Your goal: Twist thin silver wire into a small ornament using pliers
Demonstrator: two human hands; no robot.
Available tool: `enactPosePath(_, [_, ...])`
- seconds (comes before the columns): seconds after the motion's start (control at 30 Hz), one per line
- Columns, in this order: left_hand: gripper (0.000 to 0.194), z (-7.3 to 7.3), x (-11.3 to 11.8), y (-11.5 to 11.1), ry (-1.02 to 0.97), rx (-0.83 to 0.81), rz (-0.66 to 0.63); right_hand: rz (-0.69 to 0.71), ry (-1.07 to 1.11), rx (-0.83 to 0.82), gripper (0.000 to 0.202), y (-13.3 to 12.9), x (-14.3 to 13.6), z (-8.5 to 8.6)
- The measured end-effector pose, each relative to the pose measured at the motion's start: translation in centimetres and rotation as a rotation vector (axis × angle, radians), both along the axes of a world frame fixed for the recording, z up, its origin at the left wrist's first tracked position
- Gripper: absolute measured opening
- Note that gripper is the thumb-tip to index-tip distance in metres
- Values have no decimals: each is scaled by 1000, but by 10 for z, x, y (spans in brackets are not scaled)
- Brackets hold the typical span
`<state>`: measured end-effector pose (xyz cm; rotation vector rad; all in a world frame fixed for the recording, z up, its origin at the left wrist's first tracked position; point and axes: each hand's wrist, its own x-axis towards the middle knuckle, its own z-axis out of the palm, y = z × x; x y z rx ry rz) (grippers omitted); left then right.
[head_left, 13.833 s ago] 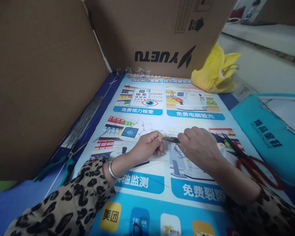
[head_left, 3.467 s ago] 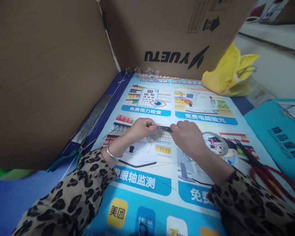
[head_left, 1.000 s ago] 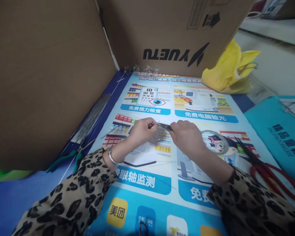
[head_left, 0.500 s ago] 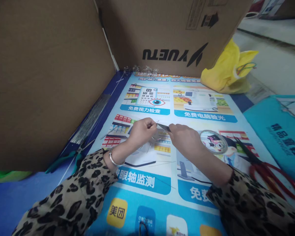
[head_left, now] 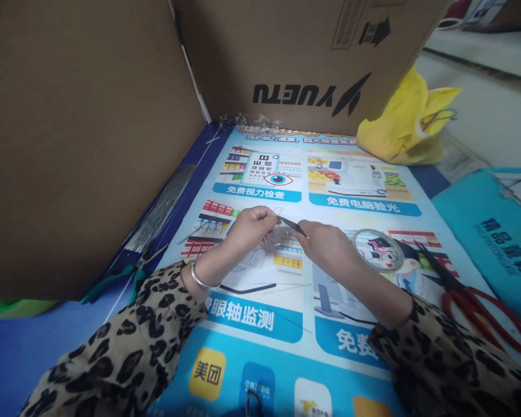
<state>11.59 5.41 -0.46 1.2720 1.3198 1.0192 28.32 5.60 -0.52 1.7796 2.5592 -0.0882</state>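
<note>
My left hand (head_left: 254,227), with a silver bangle at the wrist, pinches a thin wire (head_left: 279,211) whose end loops above the fingertips. My right hand (head_left: 325,243) is closed around dark slim pliers (head_left: 292,225), their tips pointing left and meeting the wire at my left fingertips. A clear, thin curved piece hangs just below the fingers; its shape is hard to make out. Beneath both hands lies a printed poster (head_left: 304,217). A round roll of clear tape (head_left: 377,250) rests to the right of my right hand.
Red-handled scissors (head_left: 477,307) lie at the right beside a teal box (head_left: 495,231). Behind stand cardboard panels (head_left: 295,52) and a yellow bag (head_left: 399,127). At the left are a bundle of wires (head_left: 160,208) and green-handled pliers (head_left: 132,272). Small wire pieces (head_left: 260,121) lie at the back.
The wire's end now shows as a loop above my left fingertips. The pliers' tips have shifted slightly, and the view has moved a little.
</note>
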Motion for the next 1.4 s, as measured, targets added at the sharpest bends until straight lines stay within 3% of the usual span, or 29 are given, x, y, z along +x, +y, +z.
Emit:
enactPosePath(0.23, [8, 3, 3, -2, -104, 8, 29, -16, 65, -60, 28, 1, -1, 2])
enactPosePath(0.37, [9, -2, 2, -2, -34, 38, 17, -4, 96, -59, 26, 1, 0, 1])
enactPosePath(0.6, [11, -12, -1, 1, 15, 92, 11, 86, 39, 136, 18, 4, 5, -7])
enactPosePath(0.9, [6, -9, -6, 4, -17, 90, -104, 217, -66, 452, 18, 10, 16, -11])
enactPosePath(1.4, [15, -1, -15, 8, -25, 4, -244, 282, -75, 460, 25, 14, 21, -7])
